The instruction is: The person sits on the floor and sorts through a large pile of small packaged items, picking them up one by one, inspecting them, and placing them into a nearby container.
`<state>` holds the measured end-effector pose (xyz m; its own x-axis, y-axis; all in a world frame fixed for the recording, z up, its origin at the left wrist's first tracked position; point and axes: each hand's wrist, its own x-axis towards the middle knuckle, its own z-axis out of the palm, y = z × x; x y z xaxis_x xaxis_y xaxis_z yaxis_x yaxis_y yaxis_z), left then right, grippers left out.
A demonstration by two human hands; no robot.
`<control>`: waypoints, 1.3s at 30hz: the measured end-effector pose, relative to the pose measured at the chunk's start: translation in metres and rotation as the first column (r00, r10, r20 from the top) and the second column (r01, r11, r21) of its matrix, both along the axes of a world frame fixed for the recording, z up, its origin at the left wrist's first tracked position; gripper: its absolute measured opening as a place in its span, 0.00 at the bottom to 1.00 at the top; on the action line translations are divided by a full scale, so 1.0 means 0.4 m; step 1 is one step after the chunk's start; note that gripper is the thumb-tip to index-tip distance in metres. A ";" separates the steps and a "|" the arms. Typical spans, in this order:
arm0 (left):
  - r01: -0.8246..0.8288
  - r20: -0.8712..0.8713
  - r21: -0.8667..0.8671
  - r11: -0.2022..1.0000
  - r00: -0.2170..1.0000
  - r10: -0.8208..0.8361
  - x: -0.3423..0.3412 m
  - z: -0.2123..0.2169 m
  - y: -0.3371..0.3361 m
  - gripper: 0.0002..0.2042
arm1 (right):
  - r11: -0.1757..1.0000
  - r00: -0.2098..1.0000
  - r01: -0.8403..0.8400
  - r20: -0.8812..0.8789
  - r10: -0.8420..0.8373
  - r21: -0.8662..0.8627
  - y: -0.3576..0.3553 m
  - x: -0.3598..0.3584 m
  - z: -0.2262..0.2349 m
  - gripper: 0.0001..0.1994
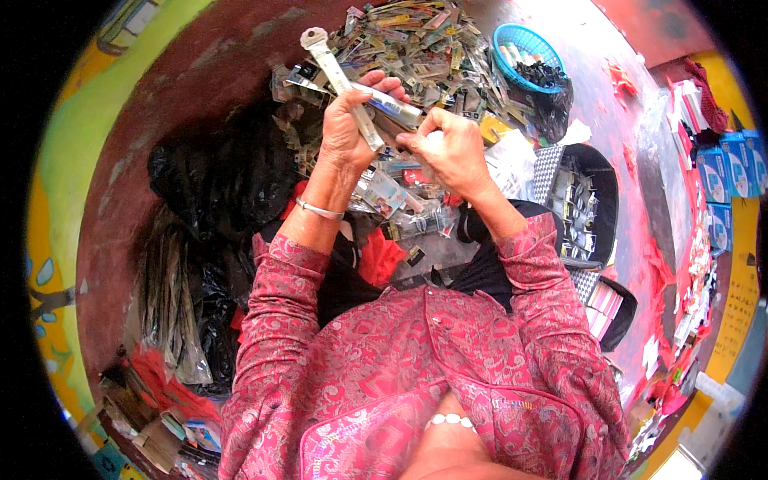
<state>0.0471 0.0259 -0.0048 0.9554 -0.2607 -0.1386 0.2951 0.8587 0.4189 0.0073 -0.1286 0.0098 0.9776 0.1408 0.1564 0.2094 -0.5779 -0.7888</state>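
My left hand (350, 120) is closed around a long, narrow white strip (338, 78) with a scalloped round end, slanting across the palm. Crossing it, a small clear sachet (394, 106) with a printed label lies between my thumb and fingers and points toward my right hand. My right hand (450, 148) is closed in a pinch just beside the sachet's end. Something whitish shows at its fingers, too small to name. Below both hands lie clear printed packets (388, 192) in my lap area.
Beyond my hands rises a large heap of small flat packets (416, 48). A blue basket (528, 50) holds black and white items. To the right stands a black-lined box (588, 208) of small packets; black plastic bags (212, 176) lie left. Blue boxes (724, 172) are at far right.
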 end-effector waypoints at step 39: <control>0.038 -0.012 -0.089 0.995 0.999 -0.039 0.017 -0.001 0.004 0.17 | 0.866 0.840 0.167 0.528 0.126 -0.472 -0.001 -0.011 0.001 0.04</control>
